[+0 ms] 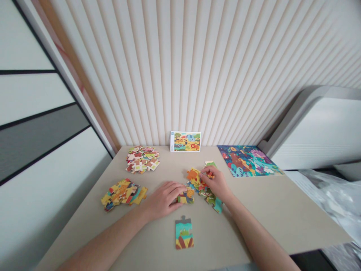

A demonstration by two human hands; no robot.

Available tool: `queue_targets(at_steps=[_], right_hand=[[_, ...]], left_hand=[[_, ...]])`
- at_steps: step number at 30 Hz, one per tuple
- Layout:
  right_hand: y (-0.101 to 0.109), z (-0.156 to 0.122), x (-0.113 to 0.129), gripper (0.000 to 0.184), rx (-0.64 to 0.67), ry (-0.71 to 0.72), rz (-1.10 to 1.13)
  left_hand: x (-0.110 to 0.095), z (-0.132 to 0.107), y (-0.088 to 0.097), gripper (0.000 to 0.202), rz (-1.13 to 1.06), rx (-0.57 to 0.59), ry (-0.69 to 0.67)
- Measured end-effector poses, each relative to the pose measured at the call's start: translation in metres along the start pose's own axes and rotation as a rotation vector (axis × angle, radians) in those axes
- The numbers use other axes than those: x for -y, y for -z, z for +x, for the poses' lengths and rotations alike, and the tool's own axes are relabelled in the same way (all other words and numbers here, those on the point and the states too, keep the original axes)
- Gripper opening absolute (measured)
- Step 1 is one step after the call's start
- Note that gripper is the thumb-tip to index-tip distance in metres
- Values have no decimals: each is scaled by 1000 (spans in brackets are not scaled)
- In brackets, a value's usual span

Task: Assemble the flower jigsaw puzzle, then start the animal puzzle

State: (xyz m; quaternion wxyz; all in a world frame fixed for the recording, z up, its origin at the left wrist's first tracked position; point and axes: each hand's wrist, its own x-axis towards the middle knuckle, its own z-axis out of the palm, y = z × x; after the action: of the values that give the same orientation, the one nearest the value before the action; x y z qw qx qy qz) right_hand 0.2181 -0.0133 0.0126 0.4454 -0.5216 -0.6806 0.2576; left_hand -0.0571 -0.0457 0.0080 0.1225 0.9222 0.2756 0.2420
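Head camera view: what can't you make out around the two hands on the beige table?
- Head view: left hand covers part of the orange-yellow jigsaw piece; grip unclear.
- The right hand hides part of the joined colourful pieces.
- The small picture card at the wall: details too small.

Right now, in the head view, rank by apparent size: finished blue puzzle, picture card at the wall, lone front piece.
1. finished blue puzzle
2. picture card and lone piece: alike; piece is nearer, so unranked.

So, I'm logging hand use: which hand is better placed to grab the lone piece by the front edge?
Probably left: the left hand lies nearer the lone piece; the right hand rests on the joined cluster.
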Motion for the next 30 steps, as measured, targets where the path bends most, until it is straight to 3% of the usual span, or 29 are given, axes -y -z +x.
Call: queue_targets(at_steps=[5, 8, 11, 14, 18, 25, 30], right_hand=[[19, -2, 7, 39, 29, -166, 347], [44, -21, 10, 45, -6, -199, 402], [75, -61, 7, 55, 85, -252, 274], [103, -111, -1, 46, 210, -364, 96], [124, -157, -9, 45, 194, -364, -147], [128, -164, 6, 38, 361, -210, -331], [130, -165, 5, 37, 391, -134, -493]], left_hand=[[2, -1, -2, 42, 1, -14, -4], [4, -2, -3, 43, 11, -20, 0], [3, -3, -3, 44, 19, -23, 9], [2, -2, -2, 43, 28, -34, 17], [3, -3, -3, 41, 37, -41, 24], [9, -6, -9, 42, 60, -11, 47], [9, -5, -8, 43, 77, -28, 63]])
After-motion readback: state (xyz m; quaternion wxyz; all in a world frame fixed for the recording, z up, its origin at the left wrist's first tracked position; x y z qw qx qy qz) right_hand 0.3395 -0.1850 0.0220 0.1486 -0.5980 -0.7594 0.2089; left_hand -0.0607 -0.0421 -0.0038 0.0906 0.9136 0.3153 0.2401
